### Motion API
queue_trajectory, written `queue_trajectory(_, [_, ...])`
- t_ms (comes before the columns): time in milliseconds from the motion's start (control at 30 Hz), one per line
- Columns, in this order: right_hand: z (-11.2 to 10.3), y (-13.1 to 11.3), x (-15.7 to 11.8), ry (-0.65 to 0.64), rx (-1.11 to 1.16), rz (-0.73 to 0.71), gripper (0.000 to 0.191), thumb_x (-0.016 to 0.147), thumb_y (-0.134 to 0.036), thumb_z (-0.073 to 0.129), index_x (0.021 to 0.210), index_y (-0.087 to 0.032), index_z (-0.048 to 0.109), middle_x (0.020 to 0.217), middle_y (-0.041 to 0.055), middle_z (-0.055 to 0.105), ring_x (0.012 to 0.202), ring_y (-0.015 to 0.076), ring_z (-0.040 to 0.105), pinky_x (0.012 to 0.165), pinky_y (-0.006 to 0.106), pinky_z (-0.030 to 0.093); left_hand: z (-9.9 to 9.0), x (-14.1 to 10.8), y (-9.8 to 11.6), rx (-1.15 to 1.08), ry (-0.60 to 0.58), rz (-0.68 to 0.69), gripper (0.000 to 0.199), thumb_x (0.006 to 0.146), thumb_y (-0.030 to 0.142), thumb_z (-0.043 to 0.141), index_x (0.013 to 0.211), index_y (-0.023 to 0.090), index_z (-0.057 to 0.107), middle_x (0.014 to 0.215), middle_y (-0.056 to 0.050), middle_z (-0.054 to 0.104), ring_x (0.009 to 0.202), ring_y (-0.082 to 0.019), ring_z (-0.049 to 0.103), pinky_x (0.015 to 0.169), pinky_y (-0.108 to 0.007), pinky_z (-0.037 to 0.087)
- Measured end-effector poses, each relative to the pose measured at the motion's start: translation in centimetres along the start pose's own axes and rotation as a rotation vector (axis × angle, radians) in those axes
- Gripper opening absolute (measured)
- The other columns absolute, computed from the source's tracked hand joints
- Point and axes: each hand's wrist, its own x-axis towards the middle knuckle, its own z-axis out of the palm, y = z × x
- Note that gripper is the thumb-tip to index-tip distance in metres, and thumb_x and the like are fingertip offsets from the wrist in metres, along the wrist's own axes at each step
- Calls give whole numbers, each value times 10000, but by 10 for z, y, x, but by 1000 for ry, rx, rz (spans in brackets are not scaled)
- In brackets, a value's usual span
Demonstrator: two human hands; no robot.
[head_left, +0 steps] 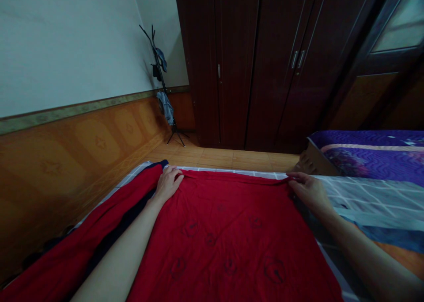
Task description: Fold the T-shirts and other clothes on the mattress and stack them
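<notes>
Currently, the red cloth [228,218] is spread over the checked sheet [364,196], its far edge being pinched at opposite corners by the left-hand grip [168,184] and the right-hand grip [310,191].

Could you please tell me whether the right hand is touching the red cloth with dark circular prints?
Touching: in the head view, the right hand pinches the red cloth at its far right corner, between thumb and fingers.

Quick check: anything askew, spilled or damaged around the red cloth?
Nothing stands out as spilled or torn. The red cloth shows some wrinkles, ordinary for fabric; its far edge runs nearly straight between the left hand and right hand.
</notes>
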Motion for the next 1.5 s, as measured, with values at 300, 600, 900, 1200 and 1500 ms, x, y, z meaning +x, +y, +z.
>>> queue_trajectory(300, [-1,-1,2,-49,-1,52,296,787,-439,471,713,-194,620,594,65,655,596,217,627,548,301,419,4,9,-10,-57,4,-123,242,858,347,483,742,180,614,959,-78,636,945,-193,597,865,-299,468])
queue_trajectory(600, [-1,-9,-1,-37,-150,75,282,753,-311,526,942,-151,663,768,98,695,727,252,642,607,318,405,4,7,-8,-65,-8,-266,170,817,291,531,877,198,660,933,-57,680,891,-208,623,823,-295,458])
queue_trajectory(900, [-7,-2,6,-79,-110,87,207,716,-361,581,617,-194,653,549,44,640,556,205,608,501,279,385,12,27,-16,-188,-48,-393,260,766,343,564,927,164,660,850,-49,703,763,-190,649,679,-263,493])
queue_trajectory(1200, [-5,-8,2,44,-68,38,249,665,-166,491,815,-151,690,700,56,679,655,187,624,592,257,435,25,47,-3,-94,-32,-375,196,783,304,506,868,218,660,905,-50,696,882,-221,622,769,-295,453])
queue_trajectory(1500, [-7,-9,4,78,-87,73,416,676,-134,471,1042,-127,667,994,97,675,842,183,629,740,256,455,18,36,-6,-33,-54,-430,236,801,365,507,931,232,653,933,-62,689,904,-245,616,758,-311,458])
